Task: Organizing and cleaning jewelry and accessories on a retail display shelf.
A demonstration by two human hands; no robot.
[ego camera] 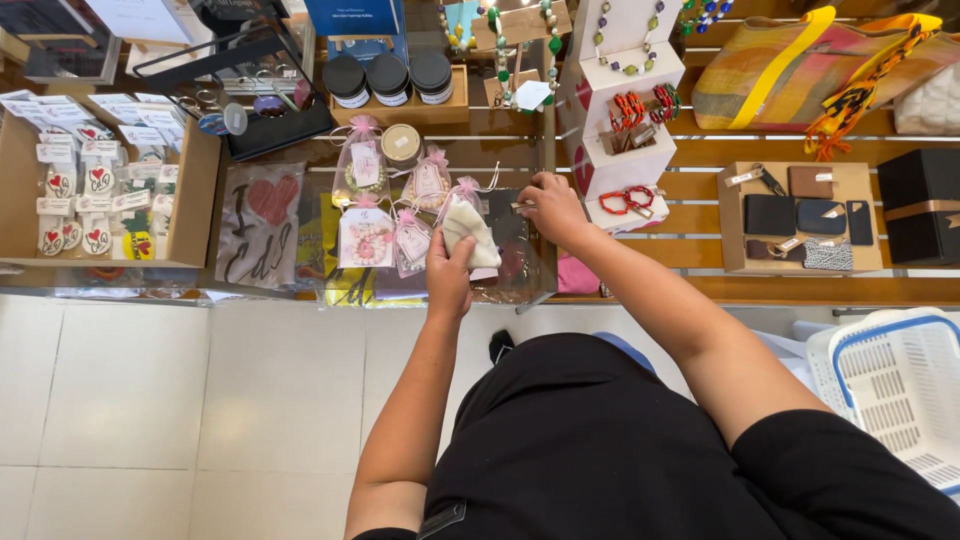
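My left hand point(449, 275) holds a folded cream cloth point(467, 231) over a clear display box point(520, 262) at the front of a wooden counter. My right hand point(551, 207) is closed on a small pale tag at the box's far edge, beside a white stepped stand point(625, 110) carrying red bracelets. Several sheer gift pouches with pink bows point(366, 236) stand just left of the cloth.
A cardboard tray of heart badges point(195, 190) sits at the left. Three dark-lidded jars point(390, 78) stand at the back. A wooden tray of wallets point(795, 215) and a black box point(925, 205) lie right. A white basket with a blue rim point(895, 385) is at my right side.
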